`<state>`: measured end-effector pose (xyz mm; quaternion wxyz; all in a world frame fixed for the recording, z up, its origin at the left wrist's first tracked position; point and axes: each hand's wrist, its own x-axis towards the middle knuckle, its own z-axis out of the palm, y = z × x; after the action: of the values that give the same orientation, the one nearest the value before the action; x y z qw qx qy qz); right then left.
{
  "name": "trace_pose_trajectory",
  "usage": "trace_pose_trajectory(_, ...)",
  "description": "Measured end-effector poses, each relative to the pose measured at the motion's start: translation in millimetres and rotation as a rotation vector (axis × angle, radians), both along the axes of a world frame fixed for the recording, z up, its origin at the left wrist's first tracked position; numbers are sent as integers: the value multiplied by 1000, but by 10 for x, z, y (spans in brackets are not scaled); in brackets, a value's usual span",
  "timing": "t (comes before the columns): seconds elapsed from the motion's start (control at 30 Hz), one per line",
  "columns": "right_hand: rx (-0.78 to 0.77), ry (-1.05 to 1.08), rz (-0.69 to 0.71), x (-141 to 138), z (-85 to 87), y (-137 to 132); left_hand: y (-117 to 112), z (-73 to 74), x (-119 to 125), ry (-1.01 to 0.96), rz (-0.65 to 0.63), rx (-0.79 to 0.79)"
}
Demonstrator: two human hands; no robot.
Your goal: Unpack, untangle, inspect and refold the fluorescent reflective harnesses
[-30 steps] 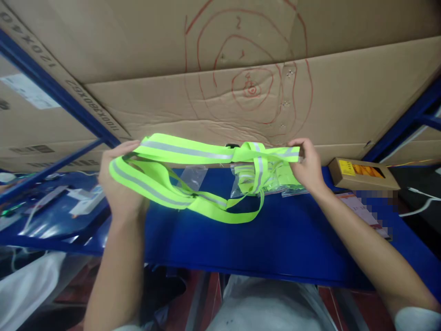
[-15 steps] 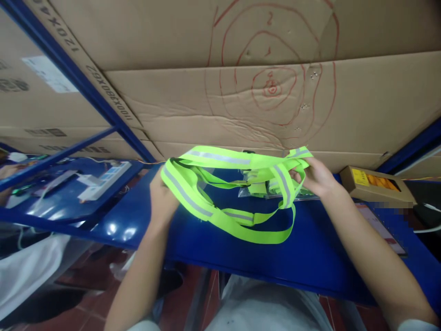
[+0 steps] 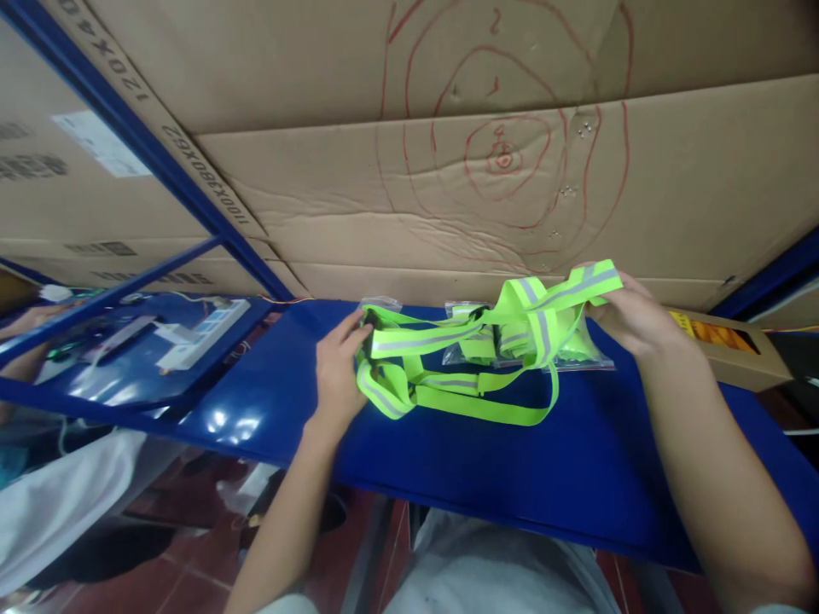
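A neon-yellow reflective strap harness point(image 3: 441, 339) with silver stripes is stretched between my hands above the blue table point(image 3: 448, 469). My left hand point(image 3: 340, 367) is closed on its bunched left end, thumb and fingers near a dark piece of the strap. At the upper right, my right hand point(image 3: 630, 311) pinches the other end, with part of its fingers hidden behind the band. Loops of strap hang between the hands. Behind them, clear plastic bags point(image 3: 592, 354) with more neon-yellow straps lie on the table.
A cardboard box with an orange window point(image 3: 723, 341) stands at the right. To the left are a blue metal frame bar point(image 3: 243, 264) and a white power strip point(image 3: 208, 334). A cardboard wall point(image 3: 307, 170) with red hand-drawn rings rises behind. Another person's arm point(image 3: 26, 341) shows far left.
My right hand has moved right and slightly up with its end of the harness. My left hand has shifted right, and the loops between are narrower and hang differently.
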<state>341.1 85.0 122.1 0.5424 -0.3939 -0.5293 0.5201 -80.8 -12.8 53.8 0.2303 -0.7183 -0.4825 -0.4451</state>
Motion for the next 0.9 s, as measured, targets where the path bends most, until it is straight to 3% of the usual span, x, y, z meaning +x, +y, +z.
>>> trace_pose_trajectory(0.13,-16,21,-3,-44,-10,9,20,-116,83,165,-148,-73)
trace_pose_trajectory(0.23,6,12,99,-17,-45,3,6,-118,145,164,-213,-109)
trace_pose_trajectory(0.3,74,-100,233,52,-66,7,-17,-123,157,73,-236,-105)
trace_pose_trajectory(0.43,198,-656,694,239,-22,14,-86,-218,89,-125,-244,-124)
trace_pose_trajectory(0.5,210,-834,849,307,61,-21,-135,-279,35,-154,-229,-112)
trace_pose_trajectory(0.6,153,-905,836,309,220,-134,-221,-308,-5,-126,-223,-93)
trace_pose_trajectory(0.7,127,-924,769,140,288,-246,-288,-248,45,-52,-210,-89)
trace_pose_trajectory(0.9,208,-980,863,-252,85,-316,-356,-174,215,-7,-213,-9)
